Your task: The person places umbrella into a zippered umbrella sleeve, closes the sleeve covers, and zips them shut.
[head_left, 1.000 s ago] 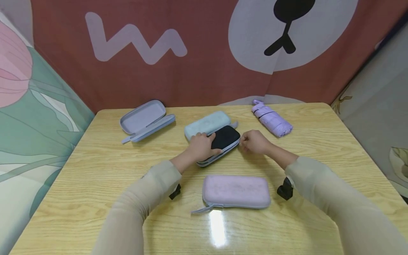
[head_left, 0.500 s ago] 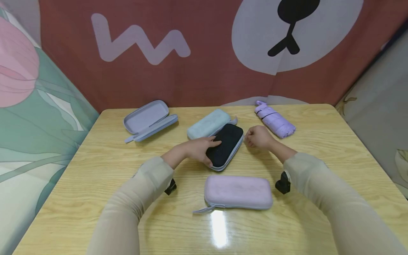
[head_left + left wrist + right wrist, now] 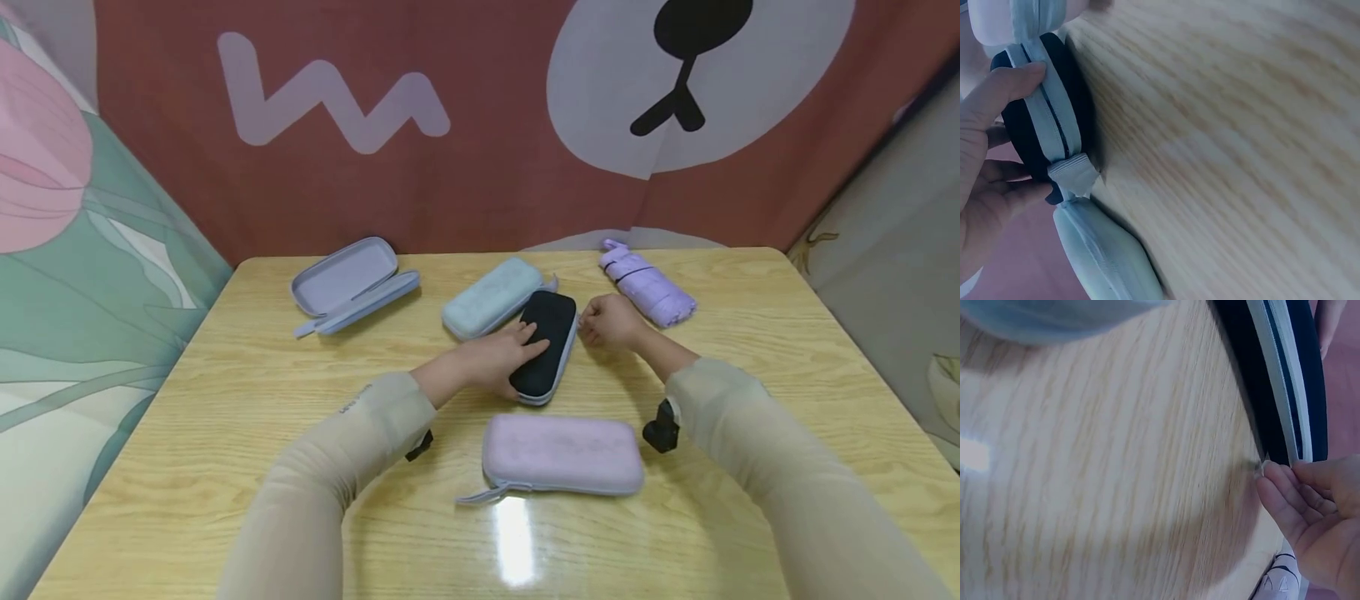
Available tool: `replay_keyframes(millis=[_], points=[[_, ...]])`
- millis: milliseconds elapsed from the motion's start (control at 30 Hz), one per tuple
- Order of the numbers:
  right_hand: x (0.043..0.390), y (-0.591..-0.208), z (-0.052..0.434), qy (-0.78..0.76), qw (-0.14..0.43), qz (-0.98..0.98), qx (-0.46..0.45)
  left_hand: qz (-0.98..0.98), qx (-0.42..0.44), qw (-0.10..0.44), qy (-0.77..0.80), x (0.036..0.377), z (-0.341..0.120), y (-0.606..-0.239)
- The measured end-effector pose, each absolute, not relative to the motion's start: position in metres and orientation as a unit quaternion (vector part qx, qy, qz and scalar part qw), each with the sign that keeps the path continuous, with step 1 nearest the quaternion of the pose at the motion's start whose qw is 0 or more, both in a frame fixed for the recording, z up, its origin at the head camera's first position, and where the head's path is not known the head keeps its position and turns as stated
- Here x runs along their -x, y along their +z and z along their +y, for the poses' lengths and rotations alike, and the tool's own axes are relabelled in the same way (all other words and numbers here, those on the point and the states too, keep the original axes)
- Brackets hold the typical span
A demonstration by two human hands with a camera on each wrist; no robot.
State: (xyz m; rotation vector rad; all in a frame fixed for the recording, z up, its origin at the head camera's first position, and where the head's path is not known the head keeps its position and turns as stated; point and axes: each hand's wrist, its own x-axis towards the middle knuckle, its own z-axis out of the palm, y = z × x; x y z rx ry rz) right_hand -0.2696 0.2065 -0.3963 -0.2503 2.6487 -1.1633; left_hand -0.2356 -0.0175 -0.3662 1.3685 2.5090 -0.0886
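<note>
A black zip case with pale grey zip bands lies flat on the wooden table. My left hand grips its left side, fingers on top and thumb toward the near end. In the left wrist view that thumb presses the zip band. At the case's far right corner my right hand pinches the zipper end with thumb and fingertips; the pull is mostly hidden by the fingers. The right wrist view shows a dark line between the pale zip bands leading to the fingertips.
A light blue case touches or nearly touches the black case behind. In front lies a pink-lilac case, zipped. An opened grey-blue case stands back left, a folded purple umbrella back right. A curtain hangs behind the table.
The black case has turned so its near end points more toward me. My left hand has shifted along it. The right hand stays at its far right corner.
</note>
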Motion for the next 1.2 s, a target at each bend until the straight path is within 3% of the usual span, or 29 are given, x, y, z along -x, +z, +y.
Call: replay_keyframes(millis=[500, 933, 1200], points=[[0.25, -0.395, 0.208, -0.415, 0.161, 0.889, 0.106, 0.882, -0.45, 0.138, -0.033, 0.236, -0.002, -0.37], [0.226, -0.388, 0.205, -0.393, 0.199, 0.88, 0.175, 0.89, -0.436, 0.122, -0.049, 0.234, 0.006, -0.366], [0.223, -0.394, 0.207, -0.403, 0.203, 0.875, 0.173, 0.869, -0.463, 0.142, -0.1, 0.244, 0.009, -0.36]])
